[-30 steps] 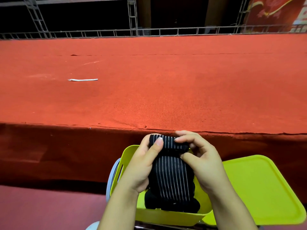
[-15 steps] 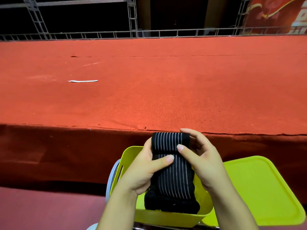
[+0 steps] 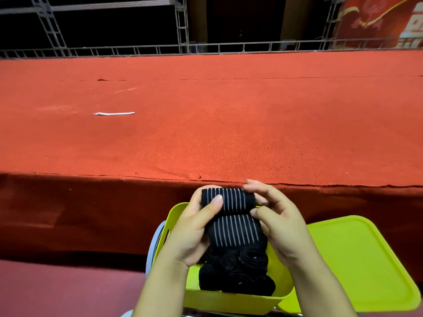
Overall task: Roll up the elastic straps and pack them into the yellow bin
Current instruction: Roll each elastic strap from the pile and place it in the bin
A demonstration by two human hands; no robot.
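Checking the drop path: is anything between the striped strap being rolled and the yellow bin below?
Nothing visible. The black white-striped elastic strap hangs straight into the open yellow plastic bin, above black rolled straps; the yellow lid lies aside.

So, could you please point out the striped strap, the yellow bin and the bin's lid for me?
striped strap [image 3: 235, 232]: head view, flat unrolled stretch below the roll.
yellow bin [image 3: 229, 302]: head view, near front wall.
lid [image 3: 357, 266]: head view, bare middle of its flat face.
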